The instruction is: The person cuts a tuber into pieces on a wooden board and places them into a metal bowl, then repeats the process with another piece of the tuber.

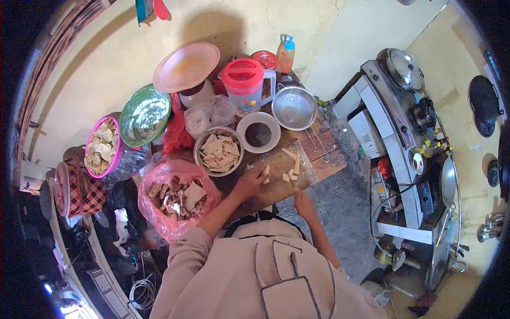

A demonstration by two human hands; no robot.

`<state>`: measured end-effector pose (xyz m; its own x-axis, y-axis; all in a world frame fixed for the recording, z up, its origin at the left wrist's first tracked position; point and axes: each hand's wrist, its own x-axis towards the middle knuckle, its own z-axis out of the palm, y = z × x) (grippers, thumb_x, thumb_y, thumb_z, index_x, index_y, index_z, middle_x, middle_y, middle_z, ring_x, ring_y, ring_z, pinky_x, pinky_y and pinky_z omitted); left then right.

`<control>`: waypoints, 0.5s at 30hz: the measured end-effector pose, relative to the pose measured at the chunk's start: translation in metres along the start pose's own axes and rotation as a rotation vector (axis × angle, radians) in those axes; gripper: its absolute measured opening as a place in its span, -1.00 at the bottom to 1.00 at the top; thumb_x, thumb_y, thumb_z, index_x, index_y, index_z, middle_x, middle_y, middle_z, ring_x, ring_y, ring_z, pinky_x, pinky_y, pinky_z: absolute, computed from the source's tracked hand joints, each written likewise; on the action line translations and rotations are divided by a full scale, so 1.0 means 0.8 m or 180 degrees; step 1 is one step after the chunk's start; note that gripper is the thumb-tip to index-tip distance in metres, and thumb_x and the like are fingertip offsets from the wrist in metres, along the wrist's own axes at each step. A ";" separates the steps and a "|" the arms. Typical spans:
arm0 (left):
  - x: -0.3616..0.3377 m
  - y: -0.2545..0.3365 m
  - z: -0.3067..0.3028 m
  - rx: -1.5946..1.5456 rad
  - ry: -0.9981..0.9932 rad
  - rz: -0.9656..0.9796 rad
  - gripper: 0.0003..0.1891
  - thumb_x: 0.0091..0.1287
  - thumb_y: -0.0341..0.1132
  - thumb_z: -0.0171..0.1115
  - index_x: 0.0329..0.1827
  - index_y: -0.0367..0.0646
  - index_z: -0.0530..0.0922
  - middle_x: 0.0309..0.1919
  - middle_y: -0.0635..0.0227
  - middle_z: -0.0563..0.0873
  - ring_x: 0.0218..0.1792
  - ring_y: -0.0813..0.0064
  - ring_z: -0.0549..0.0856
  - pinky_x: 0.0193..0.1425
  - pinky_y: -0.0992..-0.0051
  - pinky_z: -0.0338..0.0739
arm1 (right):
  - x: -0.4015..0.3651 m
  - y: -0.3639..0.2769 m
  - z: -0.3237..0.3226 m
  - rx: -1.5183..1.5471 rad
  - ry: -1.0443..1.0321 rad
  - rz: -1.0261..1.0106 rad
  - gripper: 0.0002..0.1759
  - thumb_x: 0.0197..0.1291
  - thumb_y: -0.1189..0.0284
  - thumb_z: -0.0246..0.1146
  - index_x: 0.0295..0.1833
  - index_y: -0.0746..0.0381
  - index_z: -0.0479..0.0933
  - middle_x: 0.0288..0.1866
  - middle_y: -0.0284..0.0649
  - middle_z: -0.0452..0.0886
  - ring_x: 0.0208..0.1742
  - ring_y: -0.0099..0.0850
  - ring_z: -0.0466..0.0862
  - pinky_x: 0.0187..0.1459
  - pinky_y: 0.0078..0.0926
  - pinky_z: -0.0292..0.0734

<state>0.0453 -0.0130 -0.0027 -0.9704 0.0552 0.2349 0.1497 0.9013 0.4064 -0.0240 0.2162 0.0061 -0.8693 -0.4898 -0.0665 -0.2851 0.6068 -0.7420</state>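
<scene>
Two hands work apart at the cutting board (276,154), with the slicing perhaps midway.
Your left hand (249,183) pinches a pale piece (265,171) at the board's near-left edge. Your right hand (304,202) sits just off its near edge, and you cannot tell whether it grips anything. Several cut strips (292,159) lie on the board. Just left of the board, the metal bowl (195,144) is well filled with strips. Further left, the pink bag (151,212) holds plenty of uncut chunks, so judge that much remains.
</scene>
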 end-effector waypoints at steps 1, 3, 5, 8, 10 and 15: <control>0.000 0.005 -0.005 -0.0092 0.0031 -0.0116 -0.58 0.01 -0.25 0.17 -0.02 -0.11 0.44 0.16 0.14 0.34 0.19 0.14 0.32 0.25 0.26 0.22 | 0.001 -0.002 0.007 0.0036 -0.0268 0.0235 -0.45 0.29 0.07 -0.23 -0.37 0.35 0.38 -0.48 0.07 0.46 -0.34 0.01 0.49 -0.29 -0.16 0.37; 0.009 0.019 -0.018 -0.0095 0.0018 -0.0375 -0.48 0.02 -0.18 0.19 0.07 -0.13 0.36 0.18 0.15 0.32 0.21 0.18 0.28 0.29 0.25 0.13 | 0.003 -0.001 0.022 0.0099 -0.0808 0.0708 -0.48 0.30 0.10 -0.24 -0.25 0.37 0.37 -0.35 0.18 0.46 -0.15 0.13 0.45 -0.15 -0.07 0.33; 0.014 0.020 -0.022 -0.0104 -0.0168 -0.0598 -0.39 0.03 -0.12 0.20 0.16 -0.15 0.28 0.20 0.15 0.29 0.24 0.21 0.25 0.32 0.24 0.06 | -0.003 -0.002 0.037 0.0076 -0.0729 0.0389 -0.54 0.30 0.13 -0.22 -0.19 0.35 0.33 -0.34 0.21 0.47 -0.18 0.15 0.46 -0.19 -0.04 0.34; 0.015 0.016 -0.015 -0.0161 -0.0374 -0.0784 -0.30 0.07 -0.07 0.17 0.24 -0.20 0.18 0.24 0.14 0.24 0.27 0.23 0.20 0.35 0.21 -0.02 | -0.015 -0.013 0.048 0.0090 -0.0602 0.0189 -0.59 0.29 0.16 -0.19 -0.21 0.33 0.30 -0.38 0.21 0.47 -0.27 0.15 0.49 -0.27 -0.02 0.35; 0.004 0.022 -0.011 -0.0211 -0.0062 -0.0818 -0.30 0.09 -0.07 0.14 0.25 -0.23 0.16 0.26 0.12 0.21 0.28 0.22 0.19 0.35 0.19 -0.03 | -0.016 -0.037 0.040 0.0241 -0.0906 0.0515 -0.60 0.30 0.17 -0.20 -0.21 0.33 0.29 -0.44 0.17 0.47 -0.32 0.11 0.51 -0.30 -0.03 0.37; -0.022 0.044 -0.007 0.0145 0.0134 -0.0935 -0.35 0.16 -0.14 0.07 0.26 -0.31 0.13 0.25 0.08 0.21 0.28 0.19 0.17 0.35 0.22 -0.03 | -0.011 -0.056 0.040 0.0418 -0.1491 0.1000 -0.58 0.31 0.17 -0.25 -0.21 0.32 0.29 -0.49 0.10 0.49 -0.36 0.06 0.54 -0.32 -0.09 0.42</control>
<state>0.0688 0.0155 0.0124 -0.9621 -0.2278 0.1499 -0.1459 0.8945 0.4227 0.0093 0.1734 0.0185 -0.6242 -0.5416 -0.5630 0.0363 0.6997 -0.7135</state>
